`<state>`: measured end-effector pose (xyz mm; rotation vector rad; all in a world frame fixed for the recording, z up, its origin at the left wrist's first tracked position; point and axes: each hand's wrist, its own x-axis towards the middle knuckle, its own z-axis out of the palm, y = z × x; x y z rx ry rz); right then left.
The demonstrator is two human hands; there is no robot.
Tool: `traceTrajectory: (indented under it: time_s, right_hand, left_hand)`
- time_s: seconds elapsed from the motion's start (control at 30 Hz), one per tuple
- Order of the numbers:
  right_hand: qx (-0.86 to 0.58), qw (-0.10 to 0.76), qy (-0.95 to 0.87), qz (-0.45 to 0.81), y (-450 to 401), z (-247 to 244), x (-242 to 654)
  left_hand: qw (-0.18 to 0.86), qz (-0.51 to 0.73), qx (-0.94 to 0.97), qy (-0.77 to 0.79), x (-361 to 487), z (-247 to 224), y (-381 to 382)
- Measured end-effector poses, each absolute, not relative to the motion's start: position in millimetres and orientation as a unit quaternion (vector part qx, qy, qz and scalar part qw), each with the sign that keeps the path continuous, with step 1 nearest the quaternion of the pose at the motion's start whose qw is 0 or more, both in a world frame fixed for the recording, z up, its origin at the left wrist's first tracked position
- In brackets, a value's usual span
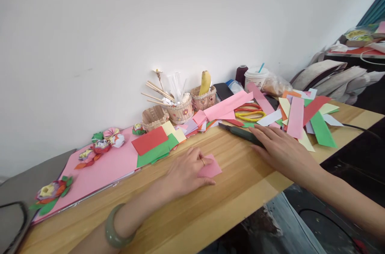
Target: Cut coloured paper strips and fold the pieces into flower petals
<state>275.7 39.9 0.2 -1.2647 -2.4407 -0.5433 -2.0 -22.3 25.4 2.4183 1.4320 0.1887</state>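
Observation:
My left hand (188, 172), with a ring and a green bangle, bends its fingers over a small piece of pink paper (211, 168) on the wooden table (237, 186). Its thumb lies along the near edge of the paper. Farther right, my right hand (279, 146) has its fingers closed on the rear of a dark utility knife (243, 134). The thin front end of the knife points left, toward the paper strips. Part of its handle is hidden under the fingers.
Red and green paper sheets (150, 142) lie beyond my left hand. Several paper strips (296, 117) and yellow-handled scissors (249, 116) lie at the right. Small baskets (180, 113) and a lidded cup (255, 75) line the wall. Folded paper flowers (102, 146) sit on pink sheets (120, 166).

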Motion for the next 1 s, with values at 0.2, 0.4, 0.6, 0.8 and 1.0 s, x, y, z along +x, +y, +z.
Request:
traceTrajectory:
  time_s: [0.2, 0.4, 0.6, 0.8, 1.0]
  right_hand:
    - [-0.442, 0.127, -0.862, -0.214, 46.2, -3.3, 271.8]
    - [-0.408, 0.138, -0.883, -0.187, 15.7, 4.9, 283.3]
    - [-0.297, 0.162, -0.936, -0.095, -33.9, 2.2, 308.2]
    - [-0.296, 0.145, -0.942, -0.064, -49.2, -8.1, 315.7]
    - [-0.29, 0.109, -0.949, -0.055, -47.5, -4.8, 310.6]
  left_hand:
    - [0.174, 0.101, 0.862, 0.465, -6.8, 16.5, -18.9]
    - [0.194, 0.131, 0.864, 0.445, -11.9, 11.8, -17.7]
    - [0.137, 0.151, 0.889, 0.41, -14.4, 9.3, -17.6]
    - [0.093, 0.155, 0.903, 0.389, -15.3, 8.8, -18.6]
    - [0.088, 0.152, 0.907, 0.383, -15.1, 8.7, -17.7]
